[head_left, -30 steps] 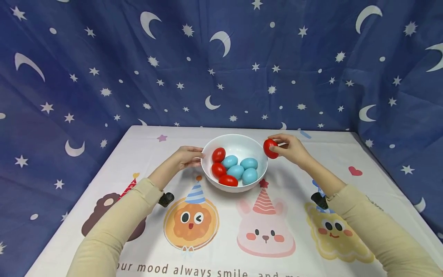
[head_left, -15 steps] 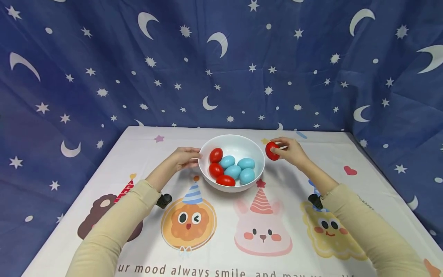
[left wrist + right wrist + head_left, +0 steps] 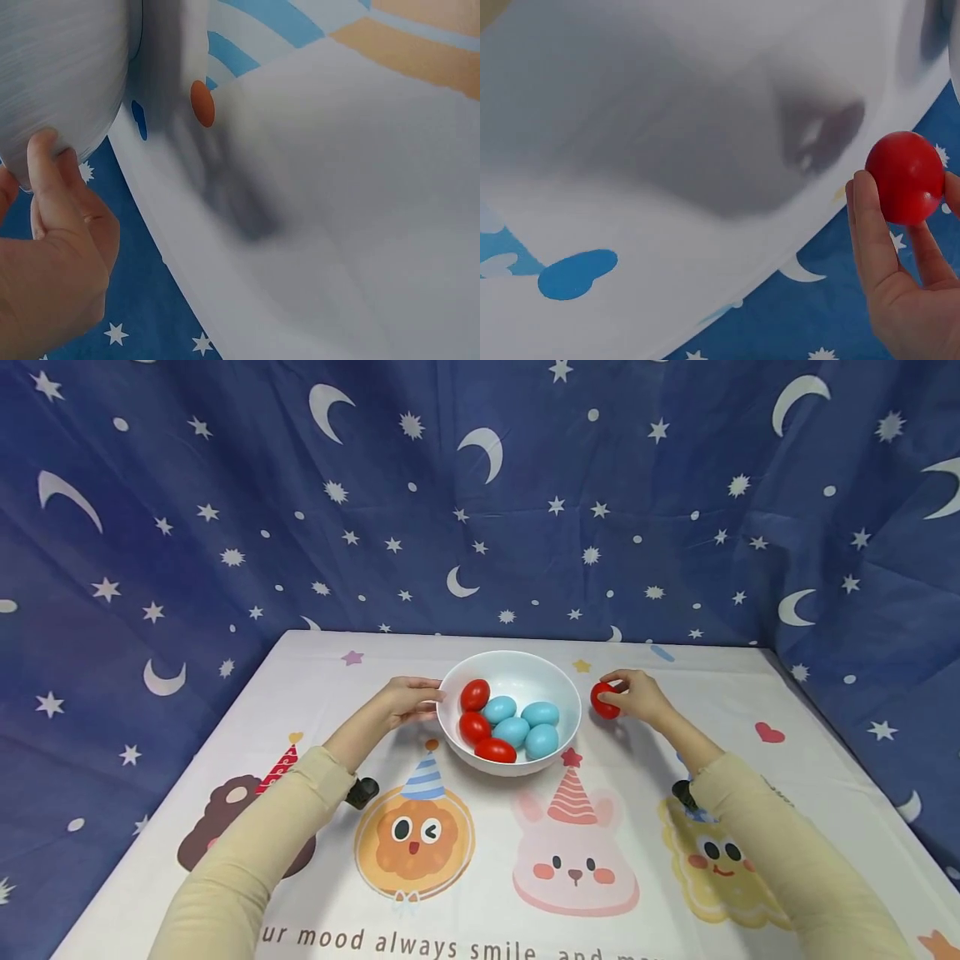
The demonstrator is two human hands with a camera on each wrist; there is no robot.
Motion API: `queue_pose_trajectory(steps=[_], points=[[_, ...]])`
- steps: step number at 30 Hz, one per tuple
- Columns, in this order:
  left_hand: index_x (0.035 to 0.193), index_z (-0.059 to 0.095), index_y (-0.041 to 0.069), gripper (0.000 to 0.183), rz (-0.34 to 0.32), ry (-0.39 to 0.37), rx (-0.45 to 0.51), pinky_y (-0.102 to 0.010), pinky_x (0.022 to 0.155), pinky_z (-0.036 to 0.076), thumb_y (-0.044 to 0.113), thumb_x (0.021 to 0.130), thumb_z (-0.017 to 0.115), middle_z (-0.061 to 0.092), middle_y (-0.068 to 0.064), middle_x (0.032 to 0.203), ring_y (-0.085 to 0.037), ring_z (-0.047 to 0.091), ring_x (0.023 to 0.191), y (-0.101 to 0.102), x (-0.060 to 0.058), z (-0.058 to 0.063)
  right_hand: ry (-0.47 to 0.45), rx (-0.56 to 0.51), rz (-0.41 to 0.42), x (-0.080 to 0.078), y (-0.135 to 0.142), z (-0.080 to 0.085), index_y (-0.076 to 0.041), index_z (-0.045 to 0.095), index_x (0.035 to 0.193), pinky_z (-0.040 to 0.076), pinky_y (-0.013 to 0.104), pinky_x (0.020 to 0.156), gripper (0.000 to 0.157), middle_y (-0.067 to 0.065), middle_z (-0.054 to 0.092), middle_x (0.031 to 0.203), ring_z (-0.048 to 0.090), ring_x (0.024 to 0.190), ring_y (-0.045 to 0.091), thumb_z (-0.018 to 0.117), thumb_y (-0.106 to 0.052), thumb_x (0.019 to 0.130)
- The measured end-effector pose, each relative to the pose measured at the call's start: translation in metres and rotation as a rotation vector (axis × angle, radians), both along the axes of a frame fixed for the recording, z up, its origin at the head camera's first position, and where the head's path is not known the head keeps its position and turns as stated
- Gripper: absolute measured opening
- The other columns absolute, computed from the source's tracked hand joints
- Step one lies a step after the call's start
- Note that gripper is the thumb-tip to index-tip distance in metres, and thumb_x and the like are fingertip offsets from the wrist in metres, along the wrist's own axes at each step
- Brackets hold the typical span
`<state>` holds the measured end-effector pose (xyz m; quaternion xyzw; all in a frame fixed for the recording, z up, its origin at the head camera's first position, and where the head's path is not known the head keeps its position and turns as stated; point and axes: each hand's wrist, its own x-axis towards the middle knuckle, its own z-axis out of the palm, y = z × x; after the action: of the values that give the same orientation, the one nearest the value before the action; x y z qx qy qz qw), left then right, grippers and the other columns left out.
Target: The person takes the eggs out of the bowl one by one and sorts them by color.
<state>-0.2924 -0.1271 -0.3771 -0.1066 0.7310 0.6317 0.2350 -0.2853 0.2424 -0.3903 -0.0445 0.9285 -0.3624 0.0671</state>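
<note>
In the head view a white bowl stands mid-table with three red eggs along its left side and several light blue eggs beside them. My left hand holds the bowl's left side; the left wrist view shows its fingers against the outer wall, the thumb partly cut off. To the right of the bowl, my right hand pinches another red egg, apart from the rim. In the right wrist view this egg sits between thumb and fingers, above a shadow on the cloth.
A white printed cloth with cartoon figures covers the table. Behind it hangs a dark blue curtain with moons and stars. A dark wrist device shows beside the left sleeve, another beside the right sleeve.
My right hand has moved the red egg from beside the bowl's rim to the right and lower, toward the table. The left hand and the bowl have stayed in place.
</note>
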Motion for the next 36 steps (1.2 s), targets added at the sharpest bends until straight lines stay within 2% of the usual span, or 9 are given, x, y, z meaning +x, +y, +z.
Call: queue_pose_trajectory(steps=[6,13,23,36], points=[[0.136,0.049,0.006,0.048,0.003,-0.028,0.015,-0.018,0.067,0.060,0.007,0.090,0.061,0.055,-0.008,0.117,-0.004,0.062,0.068,0.001,0.000,-0.001,-0.048,0.042,-0.017,-0.003,-0.005,-0.008,0.008,0.052,0.124,0.062,0.030,0.069,0.042,0.029,0.055,0.111,0.059,0.084,0.027,0.060,-0.015,0.090],[0.137,0.048,0.005,0.048,-0.004,-0.026,0.021,-0.018,0.067,0.060,0.007,0.090,0.061,0.054,-0.010,0.121,-0.005,0.062,0.068,0.001,-0.002,-0.002,-0.117,0.046,-0.056,-0.006,-0.014,-0.014,0.006,0.052,0.125,0.062,0.035,0.077,0.043,0.028,0.053,0.114,0.057,0.095,0.031,0.060,-0.017,0.091],[0.137,0.048,0.005,0.048,-0.011,-0.025,0.013,-0.016,0.063,0.060,0.008,0.091,0.060,0.055,-0.009,0.113,-0.004,0.062,0.064,0.000,-0.001,0.000,-0.164,0.024,-0.060,-0.006,-0.017,-0.011,0.006,0.051,0.124,0.062,0.034,0.077,0.043,0.027,0.053,0.115,0.058,0.095,0.029,0.060,-0.020,0.091],[0.136,0.048,0.005,0.048,-0.012,-0.027,0.012,-0.017,0.063,0.060,0.008,0.090,0.061,0.056,-0.007,0.110,-0.004,0.063,0.064,-0.001,-0.001,0.000,-0.178,0.019,-0.054,-0.009,-0.019,-0.012,0.005,0.047,0.128,0.062,0.035,0.078,0.047,0.028,0.051,0.119,0.057,0.099,0.032,0.060,-0.021,0.091]])
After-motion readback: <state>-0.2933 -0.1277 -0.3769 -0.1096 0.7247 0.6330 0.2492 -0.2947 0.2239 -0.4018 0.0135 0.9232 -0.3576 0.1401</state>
